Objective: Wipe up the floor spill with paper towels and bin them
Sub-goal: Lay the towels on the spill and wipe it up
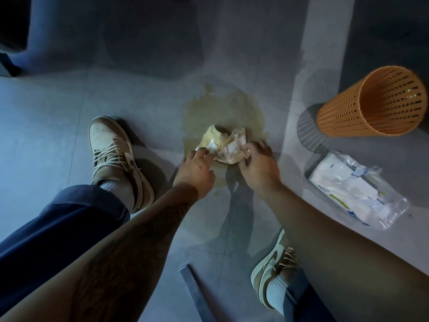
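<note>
Towel wad (223,145) on spill (220,108); left hand (197,169) pinches left edge, right hand (258,165) fingers seemingly grip right edge.

The floor (58,126) is laid in large grey tiles with thin grout lines (76,135). Its near left part lies in cool, bluish light; the far part is dim. A paler band (320,43) runs from the far edge down towards the near right, and beyond it the floor's far right corner (390,31) is dark. A dark block (10,24) fills the far left corner. A narrow grey strip (197,296) lies at the near edge; what it is cannot be told.
</note>
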A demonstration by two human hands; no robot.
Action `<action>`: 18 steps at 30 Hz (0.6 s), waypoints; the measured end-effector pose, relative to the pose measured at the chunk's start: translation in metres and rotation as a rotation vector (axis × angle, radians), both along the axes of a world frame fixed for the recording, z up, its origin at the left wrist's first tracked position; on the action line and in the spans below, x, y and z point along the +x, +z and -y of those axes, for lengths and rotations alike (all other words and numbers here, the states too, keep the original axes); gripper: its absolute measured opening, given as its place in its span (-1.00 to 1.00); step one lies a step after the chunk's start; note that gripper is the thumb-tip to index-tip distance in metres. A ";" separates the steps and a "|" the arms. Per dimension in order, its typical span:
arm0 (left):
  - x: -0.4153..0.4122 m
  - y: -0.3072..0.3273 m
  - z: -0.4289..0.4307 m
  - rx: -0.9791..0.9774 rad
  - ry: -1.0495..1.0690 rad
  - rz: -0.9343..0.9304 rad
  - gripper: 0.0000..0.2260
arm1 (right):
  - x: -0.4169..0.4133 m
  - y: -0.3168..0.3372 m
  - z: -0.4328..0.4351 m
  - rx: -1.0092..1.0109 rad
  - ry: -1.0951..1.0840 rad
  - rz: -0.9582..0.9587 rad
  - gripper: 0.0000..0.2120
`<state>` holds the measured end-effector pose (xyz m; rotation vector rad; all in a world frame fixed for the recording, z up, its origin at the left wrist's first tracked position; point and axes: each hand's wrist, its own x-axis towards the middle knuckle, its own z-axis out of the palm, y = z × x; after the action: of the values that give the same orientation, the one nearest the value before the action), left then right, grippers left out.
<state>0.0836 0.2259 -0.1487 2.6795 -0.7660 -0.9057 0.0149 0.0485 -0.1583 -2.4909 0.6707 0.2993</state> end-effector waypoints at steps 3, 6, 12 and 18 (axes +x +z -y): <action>-0.004 0.000 0.005 -0.007 -0.011 -0.027 -0.48 | 0.013 -0.003 -0.007 0.032 0.028 -0.037 -0.65; -0.009 -0.004 0.016 0.087 -0.073 -0.117 -0.36 | 0.022 -0.014 -0.014 0.065 0.046 -0.154 -0.64; -0.004 -0.002 0.039 0.219 -0.095 -0.124 -0.37 | 0.029 -0.027 -0.019 -0.051 0.048 -0.209 -0.54; -0.013 -0.007 0.035 0.161 0.008 -0.143 -0.33 | 0.026 -0.026 -0.024 -0.070 -0.055 -0.246 -0.58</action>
<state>0.0709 0.1907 -0.1562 2.7125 -0.6766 -1.1899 0.0411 0.0727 -0.1847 -2.5199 0.8603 0.5772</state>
